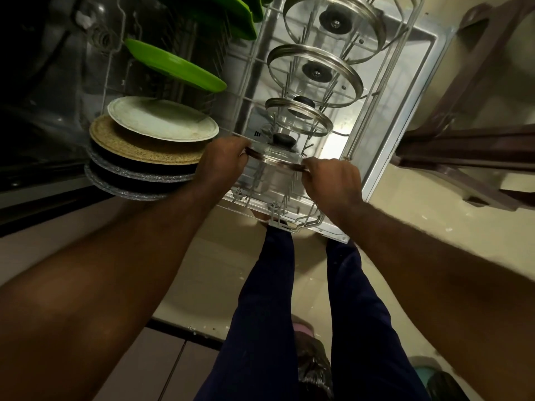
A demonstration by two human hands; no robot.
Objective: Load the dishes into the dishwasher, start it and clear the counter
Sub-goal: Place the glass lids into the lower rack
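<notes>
A small glass lid [275, 156] with a metal rim and black knob is held over the near end of the pulled-out dishwasher rack [289, 215]. My left hand [223, 160] grips its left rim and my right hand [333, 178] grips its right rim. Three more glass lids stand on edge in the rack beyond it: a small one [298, 115], a medium one [315, 73] and a large one [333, 24]. On the rack's left side stand a white plate [162, 118], a cork-coloured plate [139, 146], two grey speckled plates [130, 178] and green plates [176, 66].
The open dishwasher door [405, 91] lies under the rack. The dark dishwasher interior [43, 82] is at left. A brown chair [469, 125] stands at right on the beige floor [217, 270]. My legs [260, 314] stand right in front of the door.
</notes>
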